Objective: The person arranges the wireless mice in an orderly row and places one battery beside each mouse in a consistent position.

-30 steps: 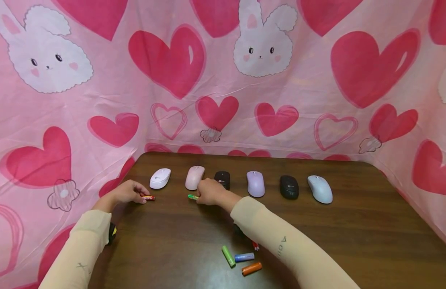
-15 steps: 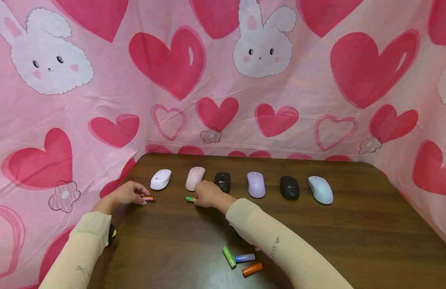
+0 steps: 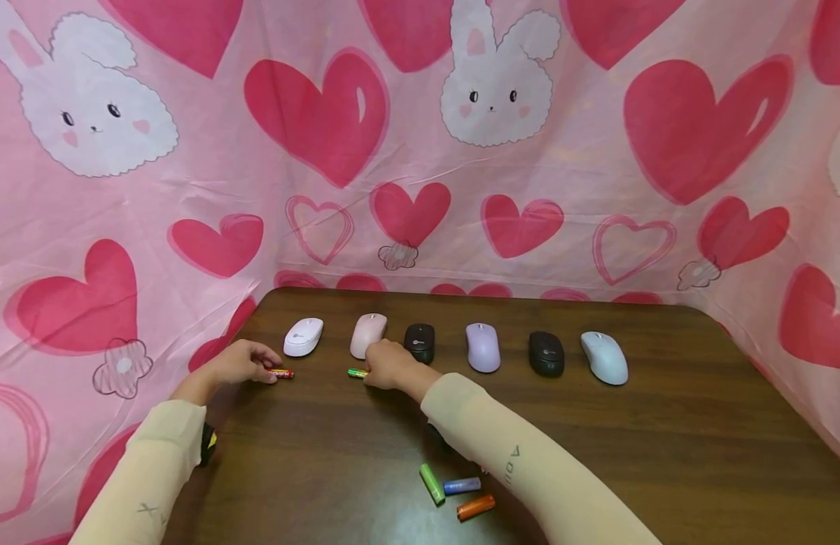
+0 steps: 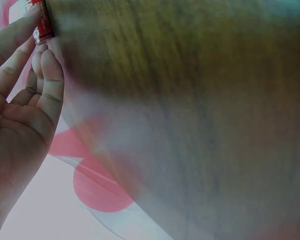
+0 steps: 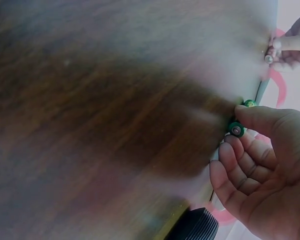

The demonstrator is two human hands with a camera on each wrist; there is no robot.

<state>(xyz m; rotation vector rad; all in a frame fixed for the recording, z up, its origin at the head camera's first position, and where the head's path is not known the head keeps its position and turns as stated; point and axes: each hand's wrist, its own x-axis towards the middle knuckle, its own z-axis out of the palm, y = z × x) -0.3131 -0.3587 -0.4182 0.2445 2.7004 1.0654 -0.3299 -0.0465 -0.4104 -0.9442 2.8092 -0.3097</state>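
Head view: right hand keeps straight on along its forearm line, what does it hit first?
Likely the pink mouse, just up-left of the right hand. The hand overlaps its near edge in that view, so gap and height are unclear; it might pass over.

Red batt (image 3: 282,373) & green batt (image 3: 356,373), both approx. horiz.
Red: white lettering, pinched in L grip (image 3: 245,362), 1 end out, nr white mouse (image 3: 303,337). Green: pinched, partly hidden by R grip (image 3: 393,365), nr pink mouse (image 3: 368,334), well apart from red.
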